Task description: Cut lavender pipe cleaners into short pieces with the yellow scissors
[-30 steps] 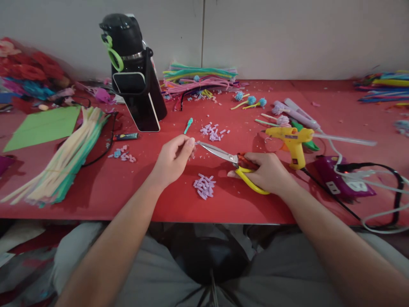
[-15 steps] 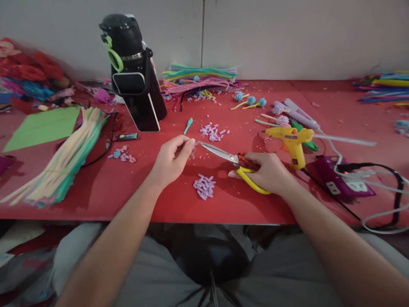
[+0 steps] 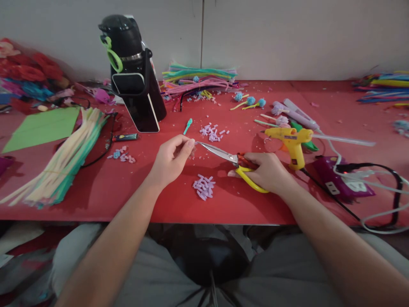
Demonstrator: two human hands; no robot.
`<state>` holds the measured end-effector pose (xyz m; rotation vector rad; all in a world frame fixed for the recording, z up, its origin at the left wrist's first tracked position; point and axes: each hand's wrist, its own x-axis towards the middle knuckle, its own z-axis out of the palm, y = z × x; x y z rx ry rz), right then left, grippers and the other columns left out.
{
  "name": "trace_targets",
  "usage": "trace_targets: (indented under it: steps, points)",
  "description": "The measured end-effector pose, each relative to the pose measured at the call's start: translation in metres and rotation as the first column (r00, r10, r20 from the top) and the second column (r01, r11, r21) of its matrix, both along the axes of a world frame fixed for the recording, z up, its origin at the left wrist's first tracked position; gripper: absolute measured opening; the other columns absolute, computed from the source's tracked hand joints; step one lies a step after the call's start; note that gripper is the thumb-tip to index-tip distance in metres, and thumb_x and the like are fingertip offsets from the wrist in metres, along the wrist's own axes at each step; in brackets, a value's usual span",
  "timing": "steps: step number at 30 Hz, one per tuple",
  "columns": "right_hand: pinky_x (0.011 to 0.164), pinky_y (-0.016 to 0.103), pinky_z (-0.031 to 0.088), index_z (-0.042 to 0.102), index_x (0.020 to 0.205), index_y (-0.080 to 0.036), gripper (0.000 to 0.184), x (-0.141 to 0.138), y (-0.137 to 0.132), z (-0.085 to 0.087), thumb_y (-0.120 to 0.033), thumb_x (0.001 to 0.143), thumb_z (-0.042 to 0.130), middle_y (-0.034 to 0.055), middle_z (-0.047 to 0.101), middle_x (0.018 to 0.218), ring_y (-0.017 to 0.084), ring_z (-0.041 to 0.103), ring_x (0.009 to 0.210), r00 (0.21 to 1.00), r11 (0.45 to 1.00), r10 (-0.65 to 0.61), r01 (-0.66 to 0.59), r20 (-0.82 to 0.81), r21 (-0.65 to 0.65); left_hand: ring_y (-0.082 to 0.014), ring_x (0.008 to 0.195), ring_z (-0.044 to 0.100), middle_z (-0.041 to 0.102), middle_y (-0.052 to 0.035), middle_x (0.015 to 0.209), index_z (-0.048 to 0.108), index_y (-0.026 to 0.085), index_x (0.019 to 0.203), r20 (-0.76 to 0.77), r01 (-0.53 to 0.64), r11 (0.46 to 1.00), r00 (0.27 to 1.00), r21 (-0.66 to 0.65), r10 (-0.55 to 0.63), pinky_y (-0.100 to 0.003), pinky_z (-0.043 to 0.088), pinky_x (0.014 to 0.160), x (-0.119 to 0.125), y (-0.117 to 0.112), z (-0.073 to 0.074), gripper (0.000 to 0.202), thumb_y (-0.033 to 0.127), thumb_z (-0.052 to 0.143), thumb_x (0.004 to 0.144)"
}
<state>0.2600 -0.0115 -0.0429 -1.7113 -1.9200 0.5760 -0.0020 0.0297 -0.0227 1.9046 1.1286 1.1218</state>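
Observation:
My right hand (image 3: 270,172) grips scissors (image 3: 220,152) with one yellow and one red handle. Their blades look nearly closed and point left, with the tips at the fingertips of my left hand (image 3: 172,160). Thumb and forefinger of that left hand pinch a tiny lilac piece of pipe cleaner, mostly hidden by the fingers. Below the blades lies a pile of short lilac pieces (image 3: 203,186). Beyond the blades is a looser group of lilac bits (image 3: 212,132). A teal stick with a thicker end (image 3: 189,123) shows just behind my left hand.
A yellow glue gun (image 3: 292,140) and a purple power strip (image 3: 343,177) with cables are on the right. On the left are a pipe cleaner bundle (image 3: 67,157) and a black bottle (image 3: 137,85). More pipe cleaners (image 3: 198,79) lie at the back of the red table (image 3: 128,192).
Almost nothing differs. Both hands and the scissors keep their places, apart from a very slight shift of the right hand and handles to the left.

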Motion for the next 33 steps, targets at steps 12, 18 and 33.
trace_targets:
  steps: [12,18,33]
  points:
    - [0.049,0.026,0.024,0.035,0.059,-0.021,0.067,0.001,-0.002,0.000,-0.078,0.061,0.070,-0.0054,0.030,0.058,0.010,0.026,0.058,1.000,1.000,0.014,-0.014,0.026,-0.011,-0.0114,0.068,0.061,0.064,-0.0025,0.071,0.061,0.017,0.080,0.017,0.022,1.000,1.000,-0.013,-0.022,-0.022,0.050,0.065,-0.003,0.001,-0.001,0.026,0.036,0.054,0.096]
    - [0.048,0.026,0.024,0.037,0.057,-0.020,0.067,0.001,0.000,0.000,-0.080,0.061,0.067,-0.0047,0.030,0.057,0.010,0.027,0.057,0.999,1.000,0.024,-0.024,0.024,-0.008,-0.0117,0.068,0.062,0.064,-0.0028,0.071,0.062,0.017,0.080,0.014,0.015,1.000,1.000,-0.011,-0.015,-0.023,0.050,0.065,-0.003,0.003,-0.002,0.026,0.036,0.054,0.096]
    - [0.047,0.026,0.022,0.041,0.058,-0.020,0.066,0.001,0.002,-0.001,-0.080,0.060,0.068,-0.0048,0.030,0.055,0.010,0.027,0.056,0.999,0.999,-0.032,0.032,-0.012,0.005,-0.0135,0.065,0.062,0.070,-0.0017,0.069,0.072,0.019,0.075,-0.288,0.422,0.860,0.818,-0.288,-0.498,-0.023,0.047,0.060,-0.012,-0.005,0.012,0.023,0.036,0.063,0.088]
